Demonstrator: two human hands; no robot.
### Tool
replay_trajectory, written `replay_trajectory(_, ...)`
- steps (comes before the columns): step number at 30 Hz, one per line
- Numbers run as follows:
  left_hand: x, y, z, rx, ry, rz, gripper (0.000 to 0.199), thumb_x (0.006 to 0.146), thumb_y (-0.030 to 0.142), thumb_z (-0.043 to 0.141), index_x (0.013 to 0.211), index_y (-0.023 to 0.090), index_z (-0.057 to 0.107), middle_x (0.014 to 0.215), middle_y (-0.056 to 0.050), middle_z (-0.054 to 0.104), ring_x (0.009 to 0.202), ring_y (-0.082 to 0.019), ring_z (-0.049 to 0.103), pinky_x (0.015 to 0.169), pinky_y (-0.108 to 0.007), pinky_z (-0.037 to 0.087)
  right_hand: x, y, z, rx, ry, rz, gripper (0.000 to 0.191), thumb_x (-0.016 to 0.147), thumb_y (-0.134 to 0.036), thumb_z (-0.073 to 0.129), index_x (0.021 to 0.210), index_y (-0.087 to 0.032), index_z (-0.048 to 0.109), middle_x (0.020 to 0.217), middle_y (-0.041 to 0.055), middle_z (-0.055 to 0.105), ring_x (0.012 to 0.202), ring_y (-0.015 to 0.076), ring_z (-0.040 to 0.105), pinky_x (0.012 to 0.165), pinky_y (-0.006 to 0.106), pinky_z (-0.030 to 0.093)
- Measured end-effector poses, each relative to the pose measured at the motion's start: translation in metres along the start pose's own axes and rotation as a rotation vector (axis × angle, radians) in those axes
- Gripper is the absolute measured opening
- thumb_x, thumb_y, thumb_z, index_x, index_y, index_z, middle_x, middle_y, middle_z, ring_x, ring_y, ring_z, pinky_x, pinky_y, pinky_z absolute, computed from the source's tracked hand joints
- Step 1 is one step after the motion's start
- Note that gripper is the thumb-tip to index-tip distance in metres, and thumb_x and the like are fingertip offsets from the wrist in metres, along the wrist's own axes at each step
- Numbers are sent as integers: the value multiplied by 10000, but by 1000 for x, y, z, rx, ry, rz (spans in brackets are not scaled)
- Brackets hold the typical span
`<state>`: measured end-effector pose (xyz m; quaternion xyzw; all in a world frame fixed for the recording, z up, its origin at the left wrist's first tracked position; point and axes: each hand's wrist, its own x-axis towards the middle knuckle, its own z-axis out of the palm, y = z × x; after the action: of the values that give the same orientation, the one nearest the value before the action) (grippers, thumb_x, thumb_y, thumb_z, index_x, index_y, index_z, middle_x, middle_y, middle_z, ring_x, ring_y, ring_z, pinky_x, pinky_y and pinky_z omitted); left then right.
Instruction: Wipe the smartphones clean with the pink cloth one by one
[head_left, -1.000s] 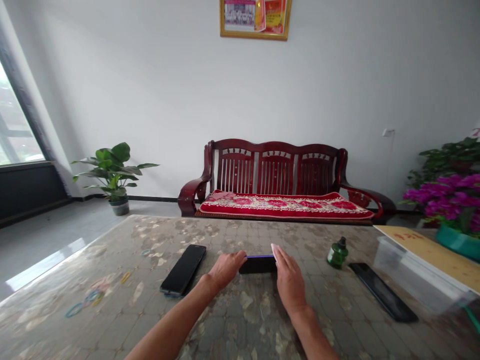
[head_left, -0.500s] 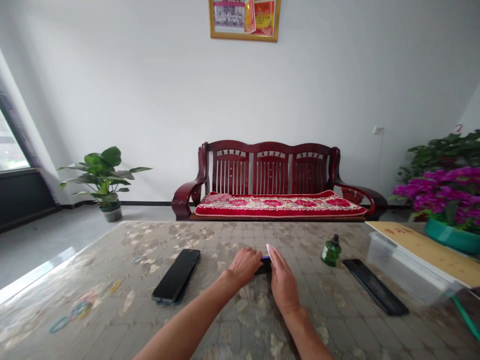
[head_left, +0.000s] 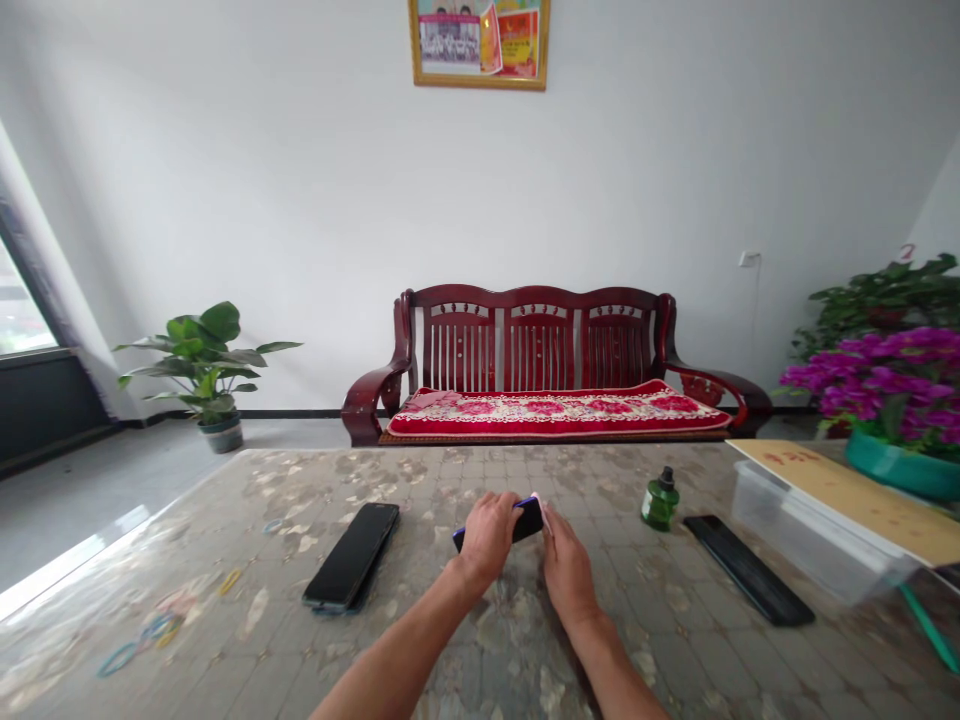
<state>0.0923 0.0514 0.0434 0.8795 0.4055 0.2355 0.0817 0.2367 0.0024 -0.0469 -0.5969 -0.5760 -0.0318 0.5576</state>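
My left hand (head_left: 491, 537) is closed over a dark phone with a blue edge (head_left: 529, 520), held tilted above the table. Its fingers hide the phone's middle. At the phone's right end is my right hand (head_left: 568, 570), its fingers pressed together around a thin pale pink cloth or tissue (head_left: 537, 499), mostly hidden by the fingers. The cloth lies against the phone's edge. To the left lies a larger black phone (head_left: 352, 556), face up. A green bottle with a black cap (head_left: 660, 500) stands right of my hands.
A long black case (head_left: 748, 570) lies beside a clear plastic box (head_left: 817, 535) with a tan board (head_left: 847, 490) on top. Several coloured rubber bands (head_left: 159, 628) are at left on the patterned tablecloth (head_left: 480, 650). Purple flowers (head_left: 892, 385) stand at right, a wooden bench (head_left: 536, 350) behind.
The phone with the blue edge has come into fuller view, raised and tilted in my left hand, which moved slightly left. The right hand stays at its end with the cloth. The view shifted a little.
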Motion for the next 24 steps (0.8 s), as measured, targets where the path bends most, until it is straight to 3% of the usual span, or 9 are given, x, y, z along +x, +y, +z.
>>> replay_trajectory(7, -9, -4, 1, -228, 223, -32, 173, 944, 219, 472, 953, 212, 644, 897, -49, 691, 889, -225, 610, 812, -317, 459, 8, -31, -8, 17, 12, -131, 468, 1011, -263, 341, 1471, -238, 424, 1437, 82, 536, 1315, 209, 509, 1093, 445, 438)
replay_trajectory(9, -10, -5, 4, -295, 268, -70, 162, 923, 215, 486, 935, 215, 648, 888, -44, 690, 882, -225, 611, 810, -321, 462, 9, -33, -10, 16, 5, -138, 459, 1011, -264, 343, 1457, -242, 448, 1416, 80, 557, 1298, 210, 526, 1092, 446, 439)
replay_trajectory(17, -7, -11, 11, -568, 439, -285, 146, 882, 256, 474, 910, 217, 612, 865, -29, 681, 841, -216, 624, 814, -337, 488, 4, -27, 1, 197, 33, 156, 443, 989, -427, 409, 1251, -171, 658, 1202, 134, 695, 1121, 263, 662, 942, 426, 554)
replay_trajectory(24, -13, -13, 22, -807, 497, -240, 138, 888, 270, 458, 970, 208, 550, 890, -30, 663, 839, -195, 637, 791, -310, 514, 2, -42, 4, 184, 43, 116, 450, 989, -412, 405, 1312, -181, 616, 1280, 126, 653, 1175, 253, 631, 981, 416, 530)
